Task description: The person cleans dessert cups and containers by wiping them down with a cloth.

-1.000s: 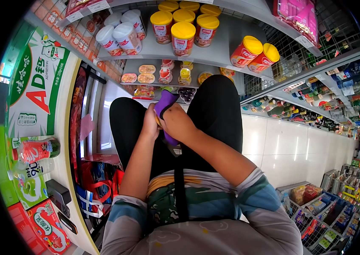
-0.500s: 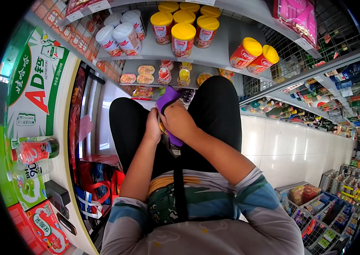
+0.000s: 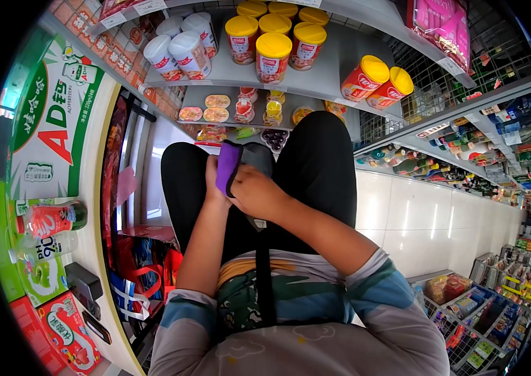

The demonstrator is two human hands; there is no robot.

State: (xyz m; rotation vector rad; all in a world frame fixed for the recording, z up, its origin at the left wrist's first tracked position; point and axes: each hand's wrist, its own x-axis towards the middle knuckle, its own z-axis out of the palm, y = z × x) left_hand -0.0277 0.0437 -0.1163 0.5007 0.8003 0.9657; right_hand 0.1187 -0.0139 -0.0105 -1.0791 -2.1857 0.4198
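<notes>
Between my knees, my right hand [image 3: 254,193] is closed on a purple cloth [image 3: 229,168] with a black edge and a dark grey side. The cloth stands up in a fold and leans toward my left hand [image 3: 213,178]. My left hand is pressed against the cloth's left side. Its fingers are mostly hidden behind the fabric and appear curled around something I cannot make out. Past my knees, a low shelf carries small cups [image 3: 244,111] and a pack of dark round items [image 3: 274,139].
Ahead, a grey shelf [image 3: 228,76] bears yellow-lidded cans [image 3: 273,57] and white-lidded cans [image 3: 189,55]. A counter [image 3: 99,232] with boxes and a bottle [image 3: 52,219] runs along my left. Beneath it sit red bags [image 3: 153,276]. Wire baskets of goods [image 3: 466,319] stand at right.
The purple cloth has turned and folded upright, showing its grey side. My right hand has moved slightly down. The yellowish item glimpsed between my hands is now out of sight.
</notes>
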